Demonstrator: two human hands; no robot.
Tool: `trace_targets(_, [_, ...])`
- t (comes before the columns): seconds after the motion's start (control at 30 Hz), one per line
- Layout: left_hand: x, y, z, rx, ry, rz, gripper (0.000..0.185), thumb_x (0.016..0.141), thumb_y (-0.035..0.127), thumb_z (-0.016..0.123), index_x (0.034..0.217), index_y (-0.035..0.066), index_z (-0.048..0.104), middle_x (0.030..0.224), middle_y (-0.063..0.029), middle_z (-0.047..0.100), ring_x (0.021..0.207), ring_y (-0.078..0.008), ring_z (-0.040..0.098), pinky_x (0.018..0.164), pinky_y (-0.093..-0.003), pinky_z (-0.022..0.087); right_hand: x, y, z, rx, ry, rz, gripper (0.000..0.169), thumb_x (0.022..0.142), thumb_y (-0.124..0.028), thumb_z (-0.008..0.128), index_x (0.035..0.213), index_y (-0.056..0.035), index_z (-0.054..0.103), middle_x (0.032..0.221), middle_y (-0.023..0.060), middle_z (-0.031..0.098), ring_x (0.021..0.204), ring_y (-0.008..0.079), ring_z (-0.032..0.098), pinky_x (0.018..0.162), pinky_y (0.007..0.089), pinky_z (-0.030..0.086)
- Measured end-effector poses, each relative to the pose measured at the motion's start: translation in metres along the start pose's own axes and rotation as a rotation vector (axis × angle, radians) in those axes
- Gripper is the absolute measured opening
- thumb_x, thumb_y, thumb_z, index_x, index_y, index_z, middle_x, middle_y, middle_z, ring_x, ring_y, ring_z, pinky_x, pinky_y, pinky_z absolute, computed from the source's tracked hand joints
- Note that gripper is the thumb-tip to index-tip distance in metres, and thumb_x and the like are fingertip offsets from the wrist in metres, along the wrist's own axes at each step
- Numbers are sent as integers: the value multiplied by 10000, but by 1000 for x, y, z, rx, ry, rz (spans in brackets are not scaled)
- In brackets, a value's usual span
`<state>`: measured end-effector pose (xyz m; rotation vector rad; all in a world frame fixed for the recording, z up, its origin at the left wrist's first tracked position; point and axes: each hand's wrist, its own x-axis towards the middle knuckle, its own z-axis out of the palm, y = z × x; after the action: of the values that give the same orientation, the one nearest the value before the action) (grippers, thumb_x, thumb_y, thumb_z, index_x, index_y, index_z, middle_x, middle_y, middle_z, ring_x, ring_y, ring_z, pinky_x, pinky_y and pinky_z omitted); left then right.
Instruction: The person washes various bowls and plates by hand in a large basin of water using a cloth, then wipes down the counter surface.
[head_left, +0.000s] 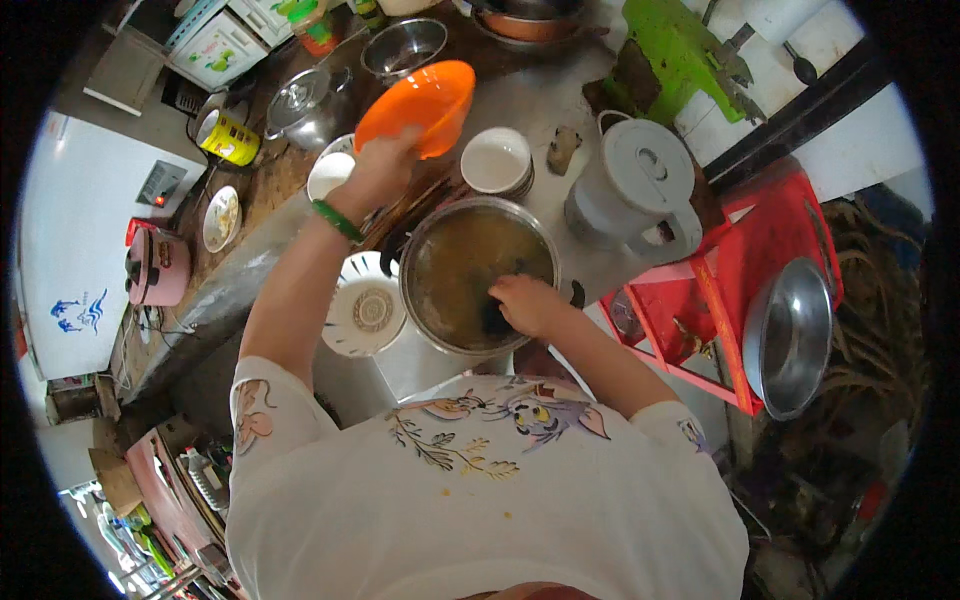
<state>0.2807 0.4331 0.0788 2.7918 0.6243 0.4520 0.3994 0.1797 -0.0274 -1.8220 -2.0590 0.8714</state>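
Observation:
My left hand (382, 171), with a green bangle at the wrist, grips the rim of an orange plastic bowl (442, 101). The bowl is tilted, held above the counter. My right hand (526, 306) is over the near right part of a metal pot (406, 300) full of murky brownish liquid, its fingers curled at the surface. Beneath those fingers lies a dark patch; whether they grip something cannot be made out. Left of the pot sits a white patterned bowl (367, 304). Just beyond the pot are stacked white bowls (495, 159), and another white bowl (330, 178) is partly behind my left hand.
A lidded grey pitcher (634, 176) stands right of the pot. Farther right, a steel basin (791, 337) leans against a red plastic rack (712, 300). Along the back left are a lidded pot (307, 105), a yellow can (229, 139) and a pink rice cooker (157, 266).

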Motion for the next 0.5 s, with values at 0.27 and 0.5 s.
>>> trace_targets(0.27, [55, -35, 81, -200, -174, -109, 247, 718, 245, 560, 861, 46, 531, 796, -184, 581, 758, -355, 559, 656, -403, 436, -7, -11, -15, 6, -56, 31, 216, 749, -114, 405, 896, -33, 539, 932, 148, 525, 900, 313, 519, 736, 414, 455])
trace_targets(0.5, [72, -44, 104, -161, -355, -118, 198, 771, 201, 458, 856, 54, 561, 781, -136, 597, 765, -282, 577, 676, -353, 442, -5, -8, -17, 29, -128, 73, 259, 733, -124, 468, 978, -72, 534, 992, 120, 515, 952, 307, 486, 757, 427, 436])
